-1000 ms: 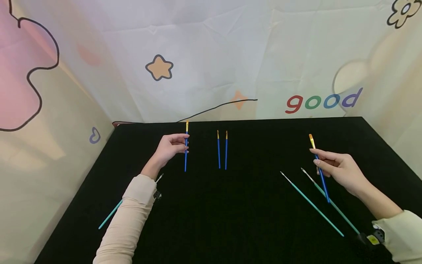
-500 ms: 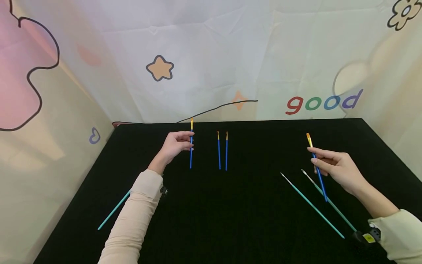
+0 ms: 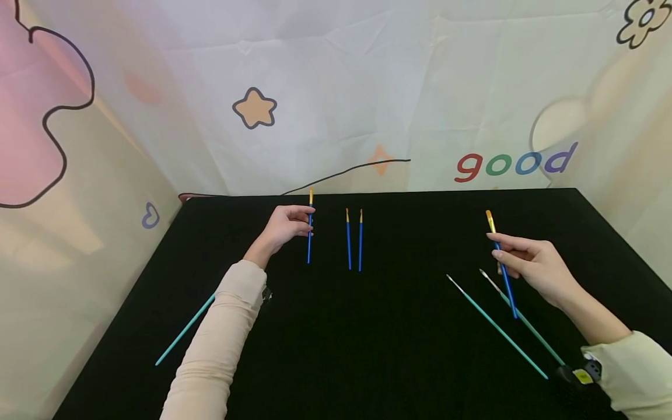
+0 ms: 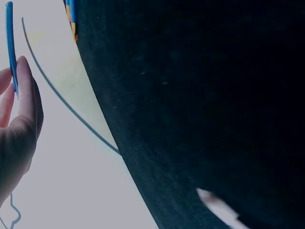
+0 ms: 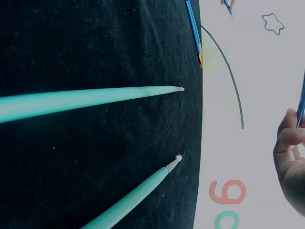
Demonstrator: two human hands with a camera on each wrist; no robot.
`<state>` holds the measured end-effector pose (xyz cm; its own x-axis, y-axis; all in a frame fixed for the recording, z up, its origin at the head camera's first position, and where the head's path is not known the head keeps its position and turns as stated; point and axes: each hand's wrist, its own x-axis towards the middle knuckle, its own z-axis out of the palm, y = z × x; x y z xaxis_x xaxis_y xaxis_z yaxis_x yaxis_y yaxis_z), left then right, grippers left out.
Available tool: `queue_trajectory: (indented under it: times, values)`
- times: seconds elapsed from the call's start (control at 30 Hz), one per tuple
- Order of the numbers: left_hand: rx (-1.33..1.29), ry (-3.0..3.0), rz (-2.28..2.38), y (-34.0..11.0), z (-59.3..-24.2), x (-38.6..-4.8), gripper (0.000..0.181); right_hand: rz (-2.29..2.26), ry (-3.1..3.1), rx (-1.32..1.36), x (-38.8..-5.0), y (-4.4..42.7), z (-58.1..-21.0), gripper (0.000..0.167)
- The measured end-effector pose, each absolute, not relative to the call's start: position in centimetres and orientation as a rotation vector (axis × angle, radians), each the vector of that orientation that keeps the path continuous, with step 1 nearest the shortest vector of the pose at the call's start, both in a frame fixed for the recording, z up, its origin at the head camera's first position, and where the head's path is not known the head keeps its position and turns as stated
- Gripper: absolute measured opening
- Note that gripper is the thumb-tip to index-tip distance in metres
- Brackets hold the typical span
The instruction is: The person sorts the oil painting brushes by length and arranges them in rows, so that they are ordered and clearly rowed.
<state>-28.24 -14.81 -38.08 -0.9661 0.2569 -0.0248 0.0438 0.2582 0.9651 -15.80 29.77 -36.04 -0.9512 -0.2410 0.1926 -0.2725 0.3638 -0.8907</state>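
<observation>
In the head view my left hand (image 3: pixel 283 226) pinches a blue paintbrush (image 3: pixel 309 248) upright, bristles up, left of two more blue paintbrushes (image 3: pixel 349 245) lying side by side on the black cloth. Over on the right, my right hand (image 3: pixel 538 265) holds another blue paintbrush (image 3: pixel 508 286), tilted with its orange tip up. That brush's lower end overlaps a teal paintbrush (image 3: pixel 541 338) on the table, and a second teal paintbrush (image 3: pixel 499 328) lies left of it. The wrist views show each hand (image 4: pixel 19 124) only at the frame's edge, its brush partly cut off.
A further teal paintbrush (image 3: pixel 184 331) lies at the left, partly hidden under my left sleeve. Black cloth (image 3: pixel 388 332) covers the table up to its far edge. Behind it hangs a pale printed curtain (image 3: pixel 336 105) with a star and coloured letters.
My left hand has moved right and slightly away with its blue paintbrush, closer to the two lying ones. My right hand has shifted a little left with its brush.
</observation>
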Motion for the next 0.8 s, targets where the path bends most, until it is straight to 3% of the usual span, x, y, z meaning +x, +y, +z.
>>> queue_trajectory:
  times: [0.8]
  values:
    - [0.190,2.322,1.819,-13.0,-39.3,-29.3,0.036,1.696,-2.581,0.436,-16.0,29.4,-36.4,0.028]
